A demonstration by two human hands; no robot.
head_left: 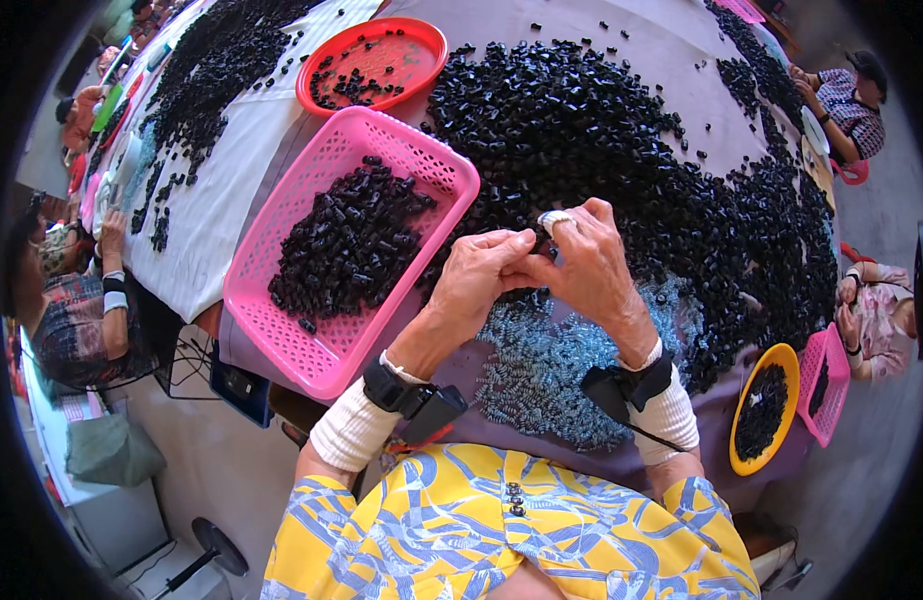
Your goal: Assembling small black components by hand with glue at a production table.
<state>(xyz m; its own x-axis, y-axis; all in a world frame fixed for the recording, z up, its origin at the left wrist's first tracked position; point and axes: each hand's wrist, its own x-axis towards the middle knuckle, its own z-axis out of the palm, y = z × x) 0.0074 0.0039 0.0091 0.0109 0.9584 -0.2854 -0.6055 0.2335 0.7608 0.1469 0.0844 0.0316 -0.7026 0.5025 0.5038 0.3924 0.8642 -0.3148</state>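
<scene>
Our left hand (472, 285) and right hand (594, 262) meet; we cannot tell whether either grip clamps anything; black parts (542, 110) look light, stiff, slick, best pinched mid-side

Setting: a workshop for bench handwork on small parts, judging by bulk stock and shared tables. Evidence: a broad table under pale lilac cloth (682, 40) carries a large heap of small glossy black pieces (562, 110) beside a pile of pale blue, translucent coil-like pieces (542, 380). Containers: a pink perforated plastic basket (402, 140), a round red plastic tray (397, 60), a round yellow plastic bowl (780, 351). A neighbouring white-cloth-covered table (197, 235) bears similar black pieces. Several people sit around the tables, including one in a checked shirt (850, 110). Floor: plain grey (887, 205).
</scene>
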